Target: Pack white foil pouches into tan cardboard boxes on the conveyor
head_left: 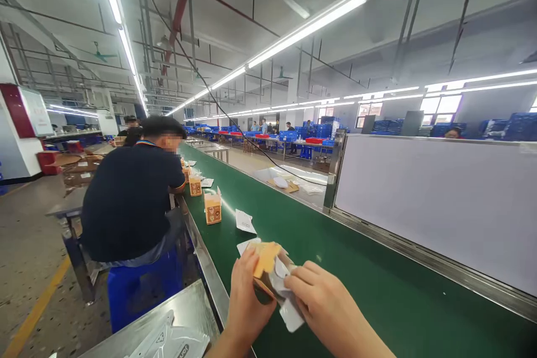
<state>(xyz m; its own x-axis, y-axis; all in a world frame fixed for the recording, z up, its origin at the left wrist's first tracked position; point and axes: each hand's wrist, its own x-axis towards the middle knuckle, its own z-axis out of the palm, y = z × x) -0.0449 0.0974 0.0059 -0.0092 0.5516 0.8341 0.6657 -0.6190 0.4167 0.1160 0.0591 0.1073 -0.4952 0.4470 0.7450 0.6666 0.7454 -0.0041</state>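
My left hand [245, 302] grips a small orange carton [267, 257] tilted above the green conveyor belt, thumb on the near side and fingers over the top. At the carton's open end, my right hand [327, 305] pinches a thin white packet [291, 316]. Part of this packet seems to be inside the carton; how far in is hidden by my fingers. Just beyond my hands, flat white packets [245, 221] lie on the belt. An orange printed carton [212, 207] stands farther up with its top flaps raised.
Along the green belt [335, 257] stand more cartons [195, 185]. A co-worker [134, 196] sits at its left edge on a blue stool [142, 285]. Silvery-white pouches [180, 341] lie on a metal table at lower left. A white panel [432, 201] rises beyond the right side.
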